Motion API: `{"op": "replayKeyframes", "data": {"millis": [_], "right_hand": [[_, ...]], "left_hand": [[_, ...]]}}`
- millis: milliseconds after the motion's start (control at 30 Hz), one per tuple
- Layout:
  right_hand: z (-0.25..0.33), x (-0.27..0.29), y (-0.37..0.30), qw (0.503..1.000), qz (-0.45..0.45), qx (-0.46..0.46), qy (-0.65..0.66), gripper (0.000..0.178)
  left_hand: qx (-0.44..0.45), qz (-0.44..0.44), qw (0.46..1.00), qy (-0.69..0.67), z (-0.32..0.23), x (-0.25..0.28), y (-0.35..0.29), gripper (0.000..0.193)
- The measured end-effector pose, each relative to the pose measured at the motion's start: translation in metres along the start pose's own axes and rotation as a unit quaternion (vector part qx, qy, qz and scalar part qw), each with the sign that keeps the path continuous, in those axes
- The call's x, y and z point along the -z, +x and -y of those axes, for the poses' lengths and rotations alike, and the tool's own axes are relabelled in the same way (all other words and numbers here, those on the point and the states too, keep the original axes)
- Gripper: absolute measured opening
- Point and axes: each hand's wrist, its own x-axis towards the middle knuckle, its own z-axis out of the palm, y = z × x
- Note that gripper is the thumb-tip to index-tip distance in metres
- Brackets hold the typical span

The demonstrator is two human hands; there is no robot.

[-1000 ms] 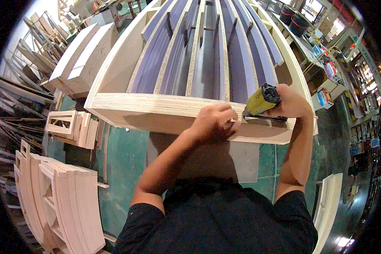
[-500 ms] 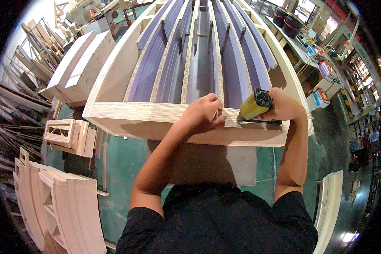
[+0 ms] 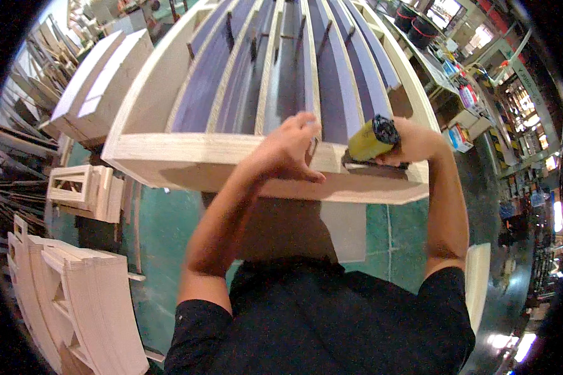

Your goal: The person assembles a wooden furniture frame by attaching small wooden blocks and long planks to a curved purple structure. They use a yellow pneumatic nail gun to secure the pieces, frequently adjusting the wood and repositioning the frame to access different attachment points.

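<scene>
The right hand is clamped around the handle of a yellow nail gun, which sits at the top edge of the front board, toward the right end of the wooden frame. The left hand is over the same board, just left of the gun, its thumb and fingers spread apart (it is blurred, so I cannot tell whether it touches the wood). To handle the gun well here, I would set the nose flat and square on the board's edge, keep the wrist firm against the kick, and keep the left fingers well out of the line of fire; a crooked nose could send a nail out through the face. As for its lie, the gun's body slants from the black cap at upper right down to the nose at lower left, so it points down toward the board and somewhat leftward. The dark strip beneath it runs nearly along the board, sideways to the person, while the purple slats behind run away from the body. Whether the nose actually presses the wood is too small to tell.
</scene>
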Motion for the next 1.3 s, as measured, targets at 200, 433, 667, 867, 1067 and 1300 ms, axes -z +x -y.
{"op": "replayKeyframes", "data": {"millis": [200, 433, 667, 867, 1067, 1300], "right_hand": [[0.007, 0.005, 0.004, 0.997, 0.046, -0.011, 0.059, 0.045], [0.019, 0.0, 0.024, 0.996, 0.012, -0.083, 0.005, 0.041], [0.011, -0.001, 0.042, 0.995, -0.062, -0.077, -0.026, 0.048], [0.017, 0.0, 0.044, 0.999, -0.032, -0.037, 0.008, 0.04], [0.021, 0.0, 0.043, 0.999, -0.042, -0.032, 0.009, 0.04], [0.032, 0.002, 0.046, 0.996, -0.005, -0.081, -0.021, 0.05]], "left_hand": [[-0.031, 0.053, 0.998, -0.018, 0.001, 0.008, 0.009, 0.098], [-0.032, 0.052, 0.998, -0.017, 0.007, 0.01, 0.013, 0.098], [-0.018, 0.044, 0.999, -0.027, 0.005, 0.007, 0.014, 0.093], [-0.025, 0.026, 0.999, -0.019, 0.006, 0.004, 0.012, 0.091], [-0.021, 0.028, 0.999, -0.028, 0.007, 0.003, 0.013, 0.092], [-0.021, 0.03, 0.999, -0.024, 0.008, 0.002, 0.013, 0.093]]}}
